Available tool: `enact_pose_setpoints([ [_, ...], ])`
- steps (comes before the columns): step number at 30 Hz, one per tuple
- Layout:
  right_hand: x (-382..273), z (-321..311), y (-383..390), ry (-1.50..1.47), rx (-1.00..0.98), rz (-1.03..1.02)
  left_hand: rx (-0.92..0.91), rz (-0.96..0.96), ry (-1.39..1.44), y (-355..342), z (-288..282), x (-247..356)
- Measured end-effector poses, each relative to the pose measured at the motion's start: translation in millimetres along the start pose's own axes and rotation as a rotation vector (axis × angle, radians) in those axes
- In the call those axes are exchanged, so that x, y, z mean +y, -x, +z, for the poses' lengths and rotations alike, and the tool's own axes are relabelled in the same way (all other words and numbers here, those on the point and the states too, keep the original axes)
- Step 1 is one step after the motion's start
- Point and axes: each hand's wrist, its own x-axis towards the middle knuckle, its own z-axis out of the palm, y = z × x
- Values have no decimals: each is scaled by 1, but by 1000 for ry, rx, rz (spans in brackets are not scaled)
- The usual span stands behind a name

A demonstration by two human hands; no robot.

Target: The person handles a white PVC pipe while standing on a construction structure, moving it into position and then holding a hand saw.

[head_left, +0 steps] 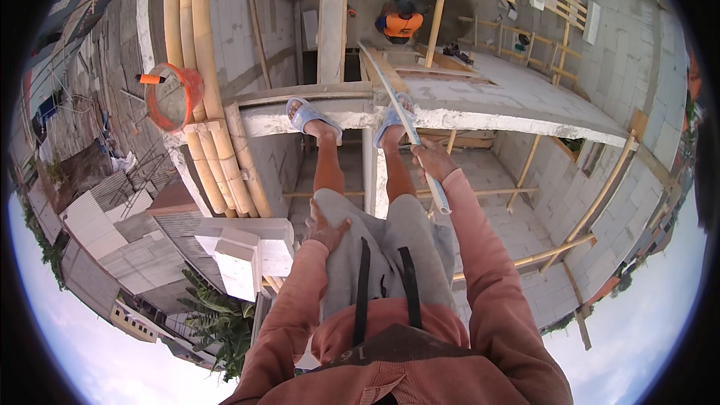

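Observation:
My right hand (433, 160) is closed round a long, thin white pipe (401, 109) with a bluish tint. The pipe slants from beside my right thigh, across my right foot, toward the far side beyond the wall top. My left hand (326, 229) lies on my left thigh with its fingers apart and holds nothing. Both feet, in light blue sandals (311, 118), rest on the rough top of a block wall (465, 120). Left of my left hand sits a small stack of white blocks (244, 251).
An orange bucket (172, 97) with an orange-handled tool at its rim stands by bamboo poles (201, 30) at the left. Far below, a person in an orange vest (401, 21) is on the floor. Deep drops lie beside the wall. Bamboo bars (555, 251) span the right-hand room.

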Motion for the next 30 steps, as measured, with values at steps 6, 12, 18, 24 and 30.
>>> enact_pose_setpoints([
  [6, 6, -1, -26, -38, -17, 25, 4, 13, 4, 0, -1, -1],
  [12, 8, 4, -53, -69, -2, 7, 3, 25, -15, -5, 1, -5],
  [18, 17, 7, -72, -36, -33, -56, 5, 34, -6, -9, 4, -7],
  [24, 5, 13, -60, -75, -25, -30, 43, 18, -20, -8, 4, -7],
  [30, -2, 7, -62, -45, -8, -29, 4, 57, 58, -4, 3, -6],
])
